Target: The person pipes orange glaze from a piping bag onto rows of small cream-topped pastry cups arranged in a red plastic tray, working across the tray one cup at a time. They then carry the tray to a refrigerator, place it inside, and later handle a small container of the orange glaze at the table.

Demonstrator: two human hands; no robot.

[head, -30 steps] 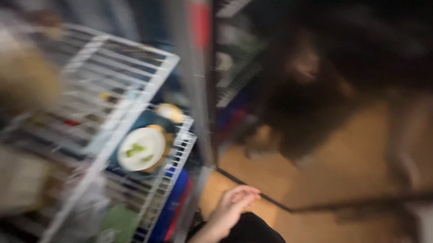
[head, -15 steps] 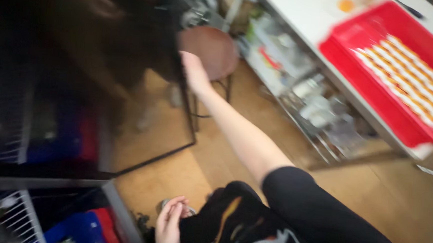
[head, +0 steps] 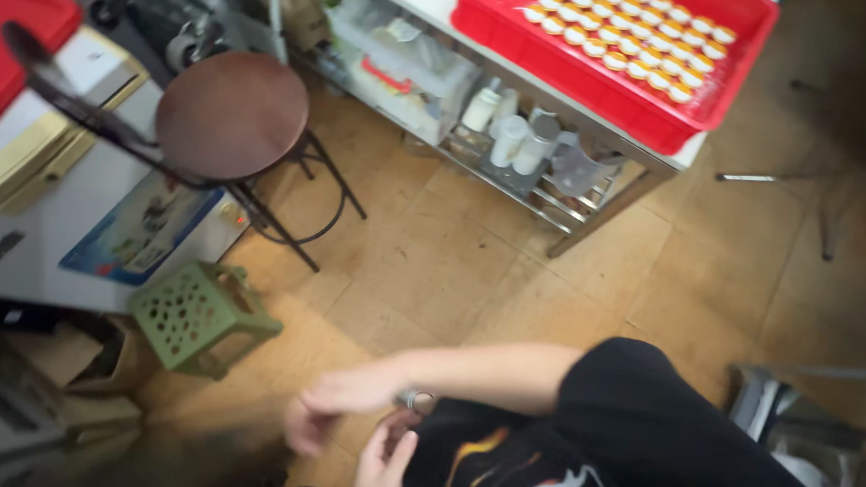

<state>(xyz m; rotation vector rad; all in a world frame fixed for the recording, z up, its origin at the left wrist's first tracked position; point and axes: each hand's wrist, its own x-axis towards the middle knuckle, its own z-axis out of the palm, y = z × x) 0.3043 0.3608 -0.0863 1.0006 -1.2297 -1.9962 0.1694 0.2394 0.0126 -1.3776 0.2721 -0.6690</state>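
My right arm in a black sleeve reaches across my lap from the right, and my right hand (head: 328,406) hangs blurred over the tan floor with fingers loosely curled. My left hand (head: 381,466) is just below it, fingers pointing up toward the right wrist. A small shiny thing (head: 413,401) sits at that wrist; I cannot make out what it is or whether either hand holds it. My black shirt (head: 539,471) with a flame print fills the bottom edge.
A green perforated plastic step stool (head: 198,314) stands left of my hands, a round brown stool (head: 231,111) beyond it. A white appliance (head: 74,222) lies at left, cardboard boxes (head: 74,372) below it. A red crate (head: 615,44) of orange-topped cups sits above bottles (head: 515,138).
My view has swung away from the dark glass door and wire shelves toward the floor and table. My right arm has dropped from the door down to my lap, near the left hand.
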